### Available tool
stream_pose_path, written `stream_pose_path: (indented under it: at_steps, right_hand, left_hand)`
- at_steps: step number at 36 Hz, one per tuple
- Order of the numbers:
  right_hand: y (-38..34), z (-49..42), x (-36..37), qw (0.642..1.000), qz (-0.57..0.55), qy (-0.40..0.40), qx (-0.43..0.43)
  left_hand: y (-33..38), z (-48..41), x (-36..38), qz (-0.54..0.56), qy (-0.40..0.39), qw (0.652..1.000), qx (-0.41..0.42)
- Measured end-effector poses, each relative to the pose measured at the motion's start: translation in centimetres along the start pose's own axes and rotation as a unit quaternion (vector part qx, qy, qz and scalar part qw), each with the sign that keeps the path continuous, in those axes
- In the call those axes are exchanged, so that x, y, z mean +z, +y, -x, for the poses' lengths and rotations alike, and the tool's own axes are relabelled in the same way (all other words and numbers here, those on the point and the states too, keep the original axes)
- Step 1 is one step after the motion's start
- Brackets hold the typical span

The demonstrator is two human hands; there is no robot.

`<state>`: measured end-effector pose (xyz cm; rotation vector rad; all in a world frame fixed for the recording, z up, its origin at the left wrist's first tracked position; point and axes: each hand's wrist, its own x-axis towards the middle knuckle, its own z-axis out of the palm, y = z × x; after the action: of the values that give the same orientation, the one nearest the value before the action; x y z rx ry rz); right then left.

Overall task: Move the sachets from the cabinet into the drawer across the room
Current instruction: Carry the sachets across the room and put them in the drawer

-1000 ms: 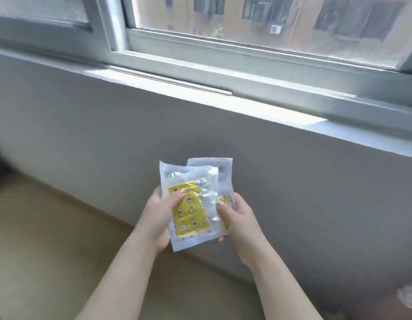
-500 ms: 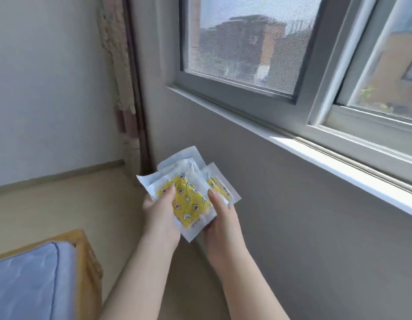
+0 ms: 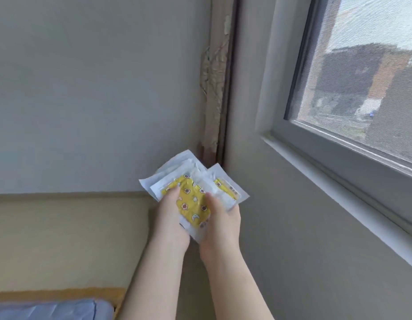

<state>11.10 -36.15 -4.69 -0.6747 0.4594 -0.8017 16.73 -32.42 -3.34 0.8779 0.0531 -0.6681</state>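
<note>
At the centre of the frame, both hands held a small fanned stack of sachets (image 3: 195, 192) in the air, in front of the room's corner, with the wall to the left and the window (image 3: 353, 88) at the upper right. The left hand (image 3: 170, 218) closed on the lower left of the stack, thumb pressed on the yellow printed pad of the top sachet; the right hand (image 3: 221, 222) closed on the lower right, thumb on the white sealed border, the other fingers hidden beneath. At least three sachets showed, the corners of the lower ones sticking out past the top one; the exact count could not be told. They looked very light, flat and pliable: thin film or paper wrappers with a soft pad inside, not fragile. The risk seemed to lie in the smooth wrappers sliding on one another, since the stack was already splayed, so a loose pinch at one edge might let the bottom ones slip out. The surest hold appeared to be across the thick padded middle, thumb above and fingers below, squeezing the whole stack together. No drawer or cabinet was in view; a bed (image 3: 45, 308) edge lay at the lower left.
</note>
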Motion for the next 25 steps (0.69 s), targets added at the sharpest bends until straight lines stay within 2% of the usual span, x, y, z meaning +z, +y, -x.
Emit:
stream_pose_path:
  at_steps: [9,16,25]
  right_hand:
    - [7.4,-14.4,5.6,0.998,0.039,-0.003,0.048]
    - [9.3,-25.9,12.4,0.992,-0.020,-0.022,0.124]
    - [14.0,-41.7,16.1,0.988,0.033,-0.039,0.143]
  left_hand:
    - [4.3,-15.9,-2.8,-0.001,0.047,0.998,0.031]
    - [10.1,-28.5,-2.1,-0.055,0.059,0.994,0.075]
    - [13.1,-43.6,-1.4,-0.071,0.094,0.989,0.094]
